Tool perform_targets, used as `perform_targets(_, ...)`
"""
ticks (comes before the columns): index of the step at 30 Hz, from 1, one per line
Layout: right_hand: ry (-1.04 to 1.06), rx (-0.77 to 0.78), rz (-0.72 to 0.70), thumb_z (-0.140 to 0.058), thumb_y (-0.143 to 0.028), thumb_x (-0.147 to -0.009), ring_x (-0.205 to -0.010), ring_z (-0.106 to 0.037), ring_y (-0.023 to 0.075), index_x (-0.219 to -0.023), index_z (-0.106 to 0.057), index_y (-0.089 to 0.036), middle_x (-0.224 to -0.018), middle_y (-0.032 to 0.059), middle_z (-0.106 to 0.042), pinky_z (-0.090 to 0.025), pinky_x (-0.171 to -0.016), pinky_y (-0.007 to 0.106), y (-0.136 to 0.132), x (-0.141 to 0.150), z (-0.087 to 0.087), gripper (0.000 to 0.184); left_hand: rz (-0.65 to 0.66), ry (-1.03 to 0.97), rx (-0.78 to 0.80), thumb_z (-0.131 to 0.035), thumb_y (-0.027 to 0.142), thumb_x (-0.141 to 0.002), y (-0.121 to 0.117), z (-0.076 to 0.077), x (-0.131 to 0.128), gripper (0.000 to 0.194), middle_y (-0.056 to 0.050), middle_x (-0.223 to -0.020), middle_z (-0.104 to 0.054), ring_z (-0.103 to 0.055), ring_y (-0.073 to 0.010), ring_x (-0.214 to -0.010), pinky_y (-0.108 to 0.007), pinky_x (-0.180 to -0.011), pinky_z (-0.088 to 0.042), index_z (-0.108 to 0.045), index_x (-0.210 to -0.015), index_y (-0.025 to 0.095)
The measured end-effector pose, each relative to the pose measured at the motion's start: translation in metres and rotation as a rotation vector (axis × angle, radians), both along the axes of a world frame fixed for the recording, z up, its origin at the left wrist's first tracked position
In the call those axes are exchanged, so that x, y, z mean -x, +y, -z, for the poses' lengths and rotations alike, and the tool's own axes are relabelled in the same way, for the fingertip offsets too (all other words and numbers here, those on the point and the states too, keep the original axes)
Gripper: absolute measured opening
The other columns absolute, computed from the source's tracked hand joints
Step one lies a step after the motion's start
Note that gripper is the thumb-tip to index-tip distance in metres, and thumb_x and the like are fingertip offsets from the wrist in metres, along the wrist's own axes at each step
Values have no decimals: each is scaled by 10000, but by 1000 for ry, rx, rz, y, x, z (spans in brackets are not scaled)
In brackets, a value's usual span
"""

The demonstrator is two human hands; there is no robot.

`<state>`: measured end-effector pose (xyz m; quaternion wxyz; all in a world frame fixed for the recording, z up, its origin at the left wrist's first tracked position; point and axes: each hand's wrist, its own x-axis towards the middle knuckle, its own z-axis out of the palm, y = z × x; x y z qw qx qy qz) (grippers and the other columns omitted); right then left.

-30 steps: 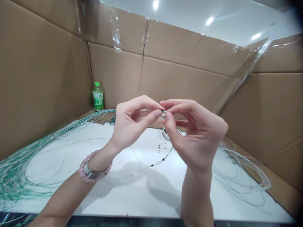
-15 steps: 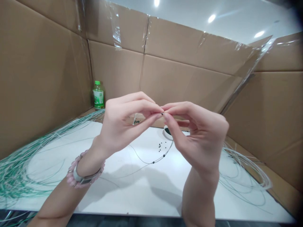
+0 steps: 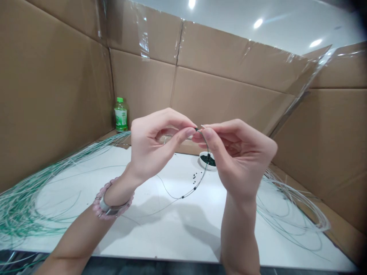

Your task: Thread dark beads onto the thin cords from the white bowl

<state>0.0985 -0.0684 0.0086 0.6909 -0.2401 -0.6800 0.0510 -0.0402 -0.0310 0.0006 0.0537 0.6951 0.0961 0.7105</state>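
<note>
The left hand (image 3: 156,147) and the right hand (image 3: 242,154) are raised above the white surface (image 3: 172,244), fingertips nearly meeting in front of the body. The left hand is closed in a pinch, thumb against index finger, on a small dark bead (image 3: 196,130), which sits right at the tips of those two digits and just to the left of the right hand's thumb. The right hand also pinches, its thumb and index finger gripping a thin pale strand end (image 3: 203,126) that pokes up past the fingertips. From the bead, a thin greenish wire (image 3: 206,139) curves down between the two hands, passes in front of a white bowl (image 3: 202,163) of dark beads, and sweeps leftward below them. Two dark beads (image 3: 195,188) sit along this lower stretch, well below the pinching fingers. A few loose beads (image 3: 194,177) lie on the surface near the bowl. A large bundle of green and white strands (image 3: 25,210) spreads beyond the left forearm, a looser coil (image 3: 314,214) lies beyond the right one, and a green-capped bottle (image 3: 120,116) stands at the back left.
</note>
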Motion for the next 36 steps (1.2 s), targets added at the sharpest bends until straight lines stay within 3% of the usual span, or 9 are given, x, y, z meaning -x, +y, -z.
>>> perform_targets(8, -134, -85, 218, -674, -80, -761, -595, -663, 118, -752, -657, -236, -658, -47, -673, -613, -553, 225, -8, 1, -2, 157, -63, 14, -45, -713, 169, -792, -1, 0, 2, 30, -11, -754, -698, -637, -100, -662, -196, -535, -527, -701, -810, 189)
perform_targets(22, -203, -110, 256, -655, -83, -774, -569, -606, 107, -755, -660, -238, -669, -51, -664, -603, -593, 248, -6, -2, -2, 157, -199, 98, -166, -674, 134, -812, 0, -1, 4, 79, 0, -746, -696, -627, -96, -666, -200, -558, -506, -700, -811, 208)
perform_targets(27, -274, -134, 303, -667, -116, -809, -605, -646, 110, -795, -675, -244, -664, -62, -683, -562, -565, 240, -5, -9, -2, 129, -252, 146, -247, -674, 110, -806, 3, -2, 7, 86, 14, -746, -698, -637, -84, -653, -189, -583, -506, -691, -805, 194)
perform_targets(33, -190, 40, 125, -671, -136, -815, -694, -702, 128, -813, -689, -258, -763, -62, -737, -618, -660, 269, -5, -10, -4, 123, -257, 146, -220, -653, 89, -820, 3, -1, 2, 101, 22, -761, -718, -645, -72, -663, -177, -586, -510, -677, -812, 186)
perform_targets(36, -187, 89, 121, -676, -119, -789, -683, -709, 126, -770, -680, -234, -769, -49, -742, -629, -653, 249, -6, -5, -6, 116, -295, 141, -230, -650, 98, -820, 3, 0, 1, 95, 24, -716, -700, -627, -77, -635, -190, -559, -490, -660, -791, 188)
